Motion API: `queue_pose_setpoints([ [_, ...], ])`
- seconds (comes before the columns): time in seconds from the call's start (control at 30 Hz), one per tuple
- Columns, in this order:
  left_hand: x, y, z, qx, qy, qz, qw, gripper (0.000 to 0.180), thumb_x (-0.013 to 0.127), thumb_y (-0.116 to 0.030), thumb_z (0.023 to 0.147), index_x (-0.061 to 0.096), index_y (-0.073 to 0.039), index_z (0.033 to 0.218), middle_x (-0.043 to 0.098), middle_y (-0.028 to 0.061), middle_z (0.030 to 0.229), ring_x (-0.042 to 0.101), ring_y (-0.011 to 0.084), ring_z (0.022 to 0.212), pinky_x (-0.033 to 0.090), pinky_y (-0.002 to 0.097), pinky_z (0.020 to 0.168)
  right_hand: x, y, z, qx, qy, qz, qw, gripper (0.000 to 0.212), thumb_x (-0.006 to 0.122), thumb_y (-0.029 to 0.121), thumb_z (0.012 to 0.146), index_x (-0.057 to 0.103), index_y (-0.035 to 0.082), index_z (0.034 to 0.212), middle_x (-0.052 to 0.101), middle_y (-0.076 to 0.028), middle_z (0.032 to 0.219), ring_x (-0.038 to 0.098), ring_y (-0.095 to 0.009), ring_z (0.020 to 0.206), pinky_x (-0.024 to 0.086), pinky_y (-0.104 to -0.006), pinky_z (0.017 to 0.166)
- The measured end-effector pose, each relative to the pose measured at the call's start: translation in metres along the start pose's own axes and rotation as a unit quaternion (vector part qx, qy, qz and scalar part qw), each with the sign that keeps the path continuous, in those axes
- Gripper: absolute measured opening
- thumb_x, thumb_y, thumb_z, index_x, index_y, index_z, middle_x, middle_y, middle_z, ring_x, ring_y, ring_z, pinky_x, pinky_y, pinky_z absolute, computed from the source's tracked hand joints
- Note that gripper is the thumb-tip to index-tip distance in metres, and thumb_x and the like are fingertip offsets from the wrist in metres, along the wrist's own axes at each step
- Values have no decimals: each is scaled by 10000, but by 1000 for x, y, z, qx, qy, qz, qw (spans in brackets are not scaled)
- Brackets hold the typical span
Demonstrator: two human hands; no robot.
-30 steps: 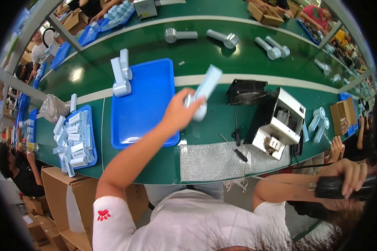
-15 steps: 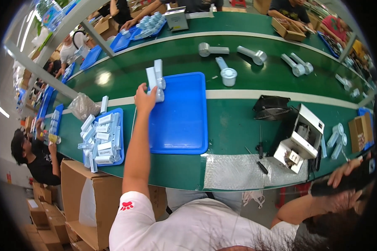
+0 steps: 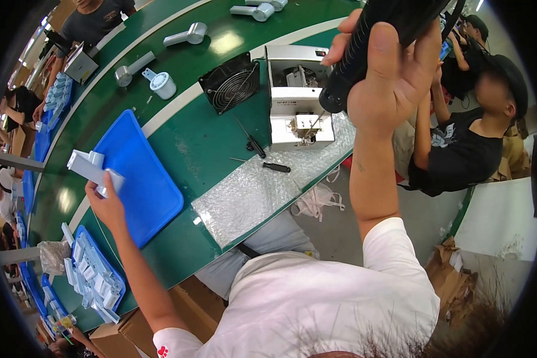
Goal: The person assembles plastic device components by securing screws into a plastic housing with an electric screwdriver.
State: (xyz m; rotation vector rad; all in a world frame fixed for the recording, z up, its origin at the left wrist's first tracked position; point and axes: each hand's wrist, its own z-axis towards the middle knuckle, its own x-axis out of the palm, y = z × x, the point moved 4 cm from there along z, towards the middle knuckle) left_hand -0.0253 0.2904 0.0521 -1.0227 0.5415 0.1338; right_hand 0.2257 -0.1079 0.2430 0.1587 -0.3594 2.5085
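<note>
My left hand (image 3: 106, 203) is closed round pale-blue plastic handle pieces (image 3: 85, 165), with a rounded end near the fingertips. They are at the left edge of the blue tray (image 3: 143, 188), whose visible bottom is bare. Close to the camera, my right hand (image 3: 394, 89) is wrapped round a black ribbed cylindrical object (image 3: 358, 62). Its upper end runs out of the picture, so I cannot tell its kind. Behind it stands an opened white metal box (image 3: 301, 92) with parts inside, partly covered by that object.
A second blue tray (image 3: 120, 285) holds several pale-blue handles. Near the box are a black fan (image 3: 232, 83), screwdrivers (image 3: 276, 167) and bubble wrap (image 3: 238, 206). Pale-blue scoop-like parts (image 3: 161, 85) lie on the green conveyor. A co-worker (image 3: 471, 131) is at the right.
The view has turned right, so the bench appears shifted left and tilted. My right hand has come up close to the camera with the black object. My left hand still holds the handle pieces.
</note>
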Motion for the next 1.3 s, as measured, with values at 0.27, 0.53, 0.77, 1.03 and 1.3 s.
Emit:
queue_pose_setpoints([
  [0.27,66,-127,-195,126,246,-181,944,407,783,-47,657,572,6,1000,543,124,1028,555,240,929,456,325,793,-8,6,-14,134,23,-110,985,463,517,187,970,295,21,1341,596,-164,872,569,-158,574,498,-277,506],
  [0.53,98,-139,-221,134,268,-234,925,370,781,-21,682,595,-6,1001,571,149,1067,586,278,954,477,335,804,29,54,-7,548,-110,-9,829,836,551,638,843,319,24,1361,504,-137,976,529,-176,638,450,-289,522],
  [0.77,98,-135,-223,130,271,-268,915,358,765,10,694,597,-18,1009,605,151,1090,612,261,963,483,330,822,52,21,-36,454,-49,-38,889,1023,354,889,724,470,-81,1026,510,-101,844,495,-169,548,445,-313,461],
  [1.03,96,-134,-220,125,275,-276,912,356,770,0,693,594,-9,1002,610,155,1061,617,263,930,491,334,800,59,29,-48,505,-122,-247,818,928,377,844,766,461,-48,1010,494,-120,868,498,-172,563,426,-304,465],
  [1.3,97,-132,-220,139,285,-277,907,413,786,-6,652,591,-16,1016,603,162,1070,617,276,933,495,337,795,54,37,-49,429,-64,-16,901,809,444,733,834,425,-45,1056,481,-135,924,526,-190,644,432,-283,556],
])
